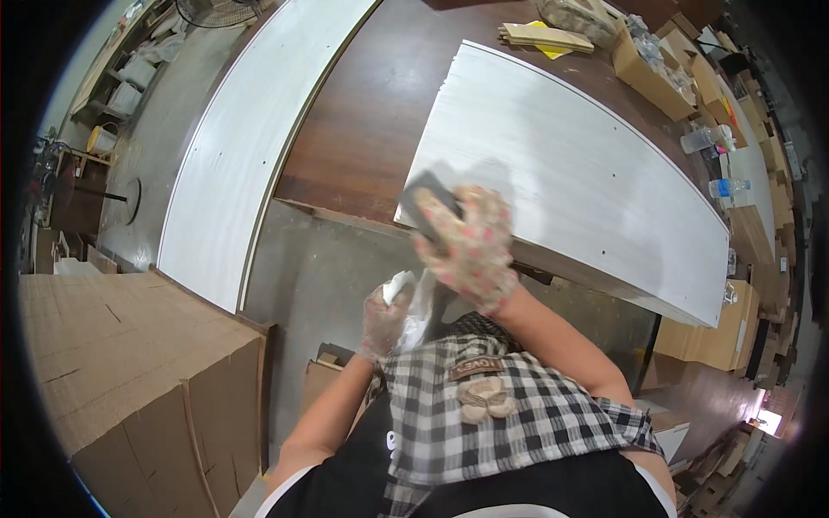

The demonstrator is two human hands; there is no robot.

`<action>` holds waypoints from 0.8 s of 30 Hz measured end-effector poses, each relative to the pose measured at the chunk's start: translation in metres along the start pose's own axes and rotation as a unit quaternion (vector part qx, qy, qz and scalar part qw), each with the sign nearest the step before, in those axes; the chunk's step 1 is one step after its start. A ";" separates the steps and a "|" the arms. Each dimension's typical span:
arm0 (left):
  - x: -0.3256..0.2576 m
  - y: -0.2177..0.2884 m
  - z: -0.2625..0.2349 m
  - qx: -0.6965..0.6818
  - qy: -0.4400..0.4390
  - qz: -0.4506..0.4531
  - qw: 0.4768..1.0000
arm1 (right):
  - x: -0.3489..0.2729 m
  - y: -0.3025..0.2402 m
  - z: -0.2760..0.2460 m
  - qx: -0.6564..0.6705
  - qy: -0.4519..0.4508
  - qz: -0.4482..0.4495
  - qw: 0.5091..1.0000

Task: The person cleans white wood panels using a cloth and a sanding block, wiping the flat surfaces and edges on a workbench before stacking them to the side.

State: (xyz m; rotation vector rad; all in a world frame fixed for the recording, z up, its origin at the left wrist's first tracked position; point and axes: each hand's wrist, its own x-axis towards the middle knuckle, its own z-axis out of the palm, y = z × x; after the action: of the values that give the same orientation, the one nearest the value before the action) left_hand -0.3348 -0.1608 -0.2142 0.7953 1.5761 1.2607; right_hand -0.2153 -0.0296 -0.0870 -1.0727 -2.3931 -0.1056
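My right hand (473,242), in a white glove with pink spots, is closed around a dark grey rectangular block (425,192). The block sits over the near left corner of a white wood-grain panel (553,147); motion blur hides whether it touches. That panel has a few small dark holes. Lower and to the left, my left hand (384,321), gloved too, grips a crumpled white cloth or plastic piece (416,312) in front of my checked apron. Its exact kind is not clear.
A brown tabletop (363,112) lies under the panel. Another long white panel (250,129) stands to the left, with a large cardboard box (129,345) nearer me. Wood strips (546,36), an open carton (649,73) and plastic bottles (728,187) line the far right.
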 end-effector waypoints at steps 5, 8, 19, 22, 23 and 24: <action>0.007 0.013 0.008 -0.100 -0.100 -0.030 0.990 | 0.042 -0.023 0.013 0.038 -0.097 -0.015 0.994; 0.011 0.018 0.008 -0.056 -0.118 -0.035 0.991 | -0.011 0.008 -0.006 -0.019 -0.024 0.008 0.999; 0.039 0.018 0.009 0.113 -0.150 0.002 0.982 | -0.048 0.034 -0.018 0.019 0.039 0.071 0.997; 0.052 0.009 0.015 -0.127 -0.243 0.060 0.960 | -0.021 0.007 0.014 -0.042 0.035 0.031 0.998; 0.054 0.024 0.013 -0.006 -0.232 0.051 0.971 | -0.030 0.023 0.010 -0.049 0.044 0.081 0.995; 0.058 0.027 0.008 0.061 -0.236 0.072 0.967 | -0.045 0.048 -0.006 -0.049 0.053 0.122 0.990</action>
State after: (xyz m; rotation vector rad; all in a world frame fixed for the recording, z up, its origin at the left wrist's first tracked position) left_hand -0.3494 -0.0983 -0.2041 1.2071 1.2297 0.9836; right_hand -0.1537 -0.0285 -0.1100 -1.3631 -2.1631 -0.1916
